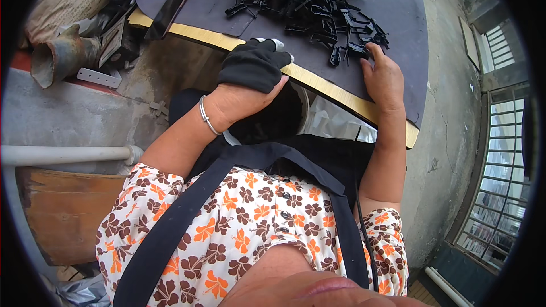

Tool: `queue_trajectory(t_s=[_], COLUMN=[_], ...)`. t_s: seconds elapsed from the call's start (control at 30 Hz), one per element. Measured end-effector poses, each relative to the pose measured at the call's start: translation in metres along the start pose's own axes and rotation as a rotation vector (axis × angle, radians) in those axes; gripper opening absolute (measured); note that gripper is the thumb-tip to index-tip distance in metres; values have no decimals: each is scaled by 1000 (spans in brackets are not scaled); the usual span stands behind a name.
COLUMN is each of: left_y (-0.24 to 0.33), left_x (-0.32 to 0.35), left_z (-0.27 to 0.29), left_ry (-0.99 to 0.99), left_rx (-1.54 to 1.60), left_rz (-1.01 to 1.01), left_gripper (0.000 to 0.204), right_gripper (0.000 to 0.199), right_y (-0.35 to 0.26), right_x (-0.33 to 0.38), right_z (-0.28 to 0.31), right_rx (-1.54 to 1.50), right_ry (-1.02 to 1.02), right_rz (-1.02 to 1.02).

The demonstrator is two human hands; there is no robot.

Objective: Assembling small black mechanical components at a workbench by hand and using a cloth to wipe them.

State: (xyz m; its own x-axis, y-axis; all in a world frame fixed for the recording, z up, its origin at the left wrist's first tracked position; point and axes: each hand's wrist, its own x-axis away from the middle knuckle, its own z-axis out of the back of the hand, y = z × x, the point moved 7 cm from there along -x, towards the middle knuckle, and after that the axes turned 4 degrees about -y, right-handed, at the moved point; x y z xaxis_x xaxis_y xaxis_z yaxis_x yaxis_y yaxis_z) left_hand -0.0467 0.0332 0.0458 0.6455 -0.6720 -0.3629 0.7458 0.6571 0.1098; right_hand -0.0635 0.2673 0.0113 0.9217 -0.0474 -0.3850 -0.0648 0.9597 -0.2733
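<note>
Small black plastic parts [321, 10] heap ahead-left of my bare right hand [384, 79], the nearer; black-gloved left hand [252, 67] curls at near edge of grey-topped table [401, 5]; can't tell either grip.

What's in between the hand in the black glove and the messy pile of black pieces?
Just bare dark tabletop: in the head view, nothing lies between the gloved left hand and the pile of black pieces.
</note>
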Motion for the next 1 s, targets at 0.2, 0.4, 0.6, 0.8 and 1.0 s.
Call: queue_trajectory(t_s=[0.2, 0.4, 0.6, 0.8, 1.0], left_y=[-10, 10, 15, -26, -25], left_x=[-13, -17, -16, -30, -24], left_z=[-21, -66, -70, -47, -38], left_ry=[-2, -297, -448, -47, -86], left_rx=[775, 2161, 2087, 1535, 1458], left_rz=[294, 765, 672, 617, 403], left_gripper=[27, 26, 19, 30, 41], right_gripper=[33, 40, 39, 31, 32], right_y=[-20, -72, -83, -65, -33], right_x=[10, 26, 30, 25, 14], right_z=[23, 30, 31, 42, 15], right_rx=[-661, -623, -522, -436, -234], right_ry=[59, 95, 33, 272, 38], right_rz=[5, 441, 621, 481, 45])
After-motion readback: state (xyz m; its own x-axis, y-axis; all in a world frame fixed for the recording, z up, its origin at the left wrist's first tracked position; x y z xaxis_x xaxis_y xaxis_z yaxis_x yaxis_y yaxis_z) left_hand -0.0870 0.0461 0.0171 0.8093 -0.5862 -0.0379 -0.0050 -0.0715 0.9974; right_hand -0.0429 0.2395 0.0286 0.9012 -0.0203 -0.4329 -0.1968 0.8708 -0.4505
